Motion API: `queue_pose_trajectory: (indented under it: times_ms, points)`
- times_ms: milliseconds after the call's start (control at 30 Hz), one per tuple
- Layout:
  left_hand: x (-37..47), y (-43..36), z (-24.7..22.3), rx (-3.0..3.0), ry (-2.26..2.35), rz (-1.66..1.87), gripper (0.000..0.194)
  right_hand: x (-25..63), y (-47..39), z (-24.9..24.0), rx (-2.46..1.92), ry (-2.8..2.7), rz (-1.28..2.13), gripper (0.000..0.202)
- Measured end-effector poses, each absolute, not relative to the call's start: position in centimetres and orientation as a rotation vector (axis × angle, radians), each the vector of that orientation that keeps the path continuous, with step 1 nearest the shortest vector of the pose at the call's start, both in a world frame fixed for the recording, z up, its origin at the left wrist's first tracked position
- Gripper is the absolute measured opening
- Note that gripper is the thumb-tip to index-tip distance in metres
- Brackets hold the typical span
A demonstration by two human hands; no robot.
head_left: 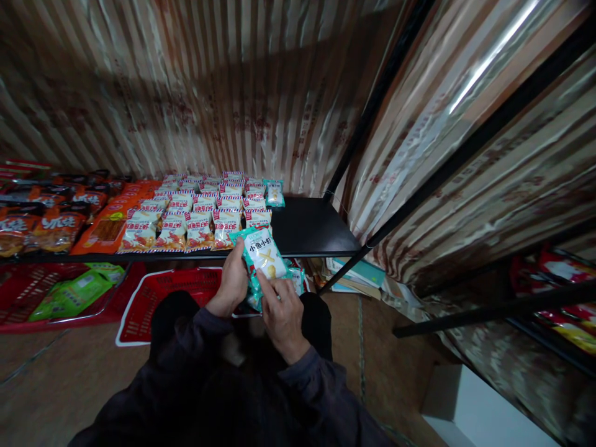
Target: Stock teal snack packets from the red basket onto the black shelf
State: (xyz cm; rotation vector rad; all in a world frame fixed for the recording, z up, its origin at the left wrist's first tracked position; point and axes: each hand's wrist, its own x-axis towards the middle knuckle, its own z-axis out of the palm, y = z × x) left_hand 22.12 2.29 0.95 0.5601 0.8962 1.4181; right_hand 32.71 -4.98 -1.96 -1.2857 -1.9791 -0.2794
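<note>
A teal and white snack bag is in front of me at the shelf's front edge, tilted with its printed face up. My left hand is closed on the bag's left side. My right hand has its index finger on the lower part of the bag, with the other fingers curled. More teal bags show below and behind my hands, partly hidden. On the black shelf, one similar teal bag stands at the back, beside rows of red and white snack bags.
Orange packets and dark snack bags fill the shelf's left side. Under it sit a red basket and another holding green packets. Black posts slant on the right. A white box is at lower right.
</note>
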Motion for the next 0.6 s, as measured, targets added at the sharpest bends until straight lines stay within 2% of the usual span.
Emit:
queue_pose_trajectory:
  times_ms: [300, 467, 600]
  points:
    - [21.6, 2.6, 2.1, 0.321, 0.845, 1.407, 0.048, 32.6, -6.3, -1.2, -1.023, -1.942, 0.096, 0.046]
    - [21.2, 2.6, 2.1, 0.324, 0.842, 1.362, 0.052, 33.6, -5.4, 0.1, -1.266, -1.499, 0.129, 0.035]
    - [21.4, 2.6, 1.6, 0.343, 0.859, 1.33, 0.056, 34.0, -3.9, -0.3, -1.286, -1.27, 0.701, 0.043]
